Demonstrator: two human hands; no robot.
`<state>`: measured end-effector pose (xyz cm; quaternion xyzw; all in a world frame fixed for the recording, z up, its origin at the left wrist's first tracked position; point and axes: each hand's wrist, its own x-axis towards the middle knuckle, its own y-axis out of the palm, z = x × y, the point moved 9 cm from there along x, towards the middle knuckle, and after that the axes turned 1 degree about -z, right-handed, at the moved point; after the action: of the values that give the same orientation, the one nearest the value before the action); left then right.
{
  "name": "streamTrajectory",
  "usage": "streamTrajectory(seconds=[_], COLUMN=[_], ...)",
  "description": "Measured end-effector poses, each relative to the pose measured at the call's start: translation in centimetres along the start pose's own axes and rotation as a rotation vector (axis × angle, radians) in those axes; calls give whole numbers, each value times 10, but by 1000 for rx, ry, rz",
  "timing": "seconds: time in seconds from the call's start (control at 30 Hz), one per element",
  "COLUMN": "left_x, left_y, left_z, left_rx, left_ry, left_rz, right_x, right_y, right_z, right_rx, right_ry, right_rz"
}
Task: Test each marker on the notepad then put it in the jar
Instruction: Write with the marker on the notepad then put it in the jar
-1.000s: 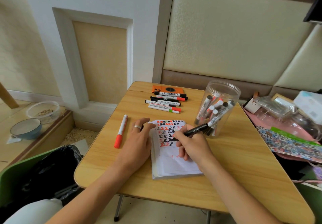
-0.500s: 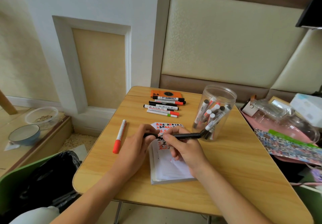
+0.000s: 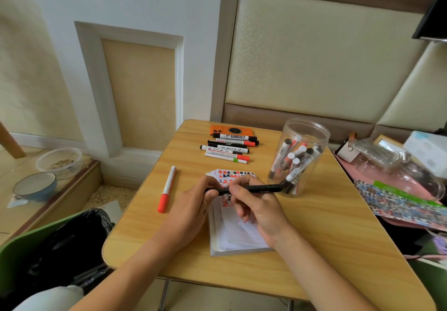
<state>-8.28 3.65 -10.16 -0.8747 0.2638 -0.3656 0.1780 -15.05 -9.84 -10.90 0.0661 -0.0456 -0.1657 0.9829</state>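
A black marker lies level above the white notepad, which carries red and black test marks along its top. My right hand grips the marker's barrel. My left hand pinches its left end, where the cap sits. The clear plastic jar with several markers inside stands just right of the marker's far end. A red-capped white marker lies alone to the left. Several more markers lie in a row at the table's far side.
An orange device lies behind the marker row on the small wooden table. A pink tray with clutter sits at the right. A black-lined bin stands at the lower left, with bowls on the floor beyond.
My right hand lifted the marker's tip off the notepad and turned it level. My left hand left the notepad's edge and took hold of the marker's left end.
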Motion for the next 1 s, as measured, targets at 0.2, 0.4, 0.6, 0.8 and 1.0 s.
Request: streamTrajectory(seconds=[0.2, 0.4, 0.6, 0.8, 1.0], left_x=[0, 2, 3, 2, 5], left_y=[13, -1, -13, -4, -3], left_z=[-5, -16, -14, -7, -5], left_rx=[48, 32, 33, 36, 21], left_ry=[72, 107, 52, 5, -9], left_rz=[114, 17, -68, -2, 32], right_x=[1, 1, 7, 10, 10], right_y=[7, 10, -10, -29, -20], right_z=[-3, -8, -9, -10, -13], right_rx=[30, 33, 234, 162, -45], right_ry=[43, 89, 138, 96, 95], right_rz=[91, 143, -6, -131, -31])
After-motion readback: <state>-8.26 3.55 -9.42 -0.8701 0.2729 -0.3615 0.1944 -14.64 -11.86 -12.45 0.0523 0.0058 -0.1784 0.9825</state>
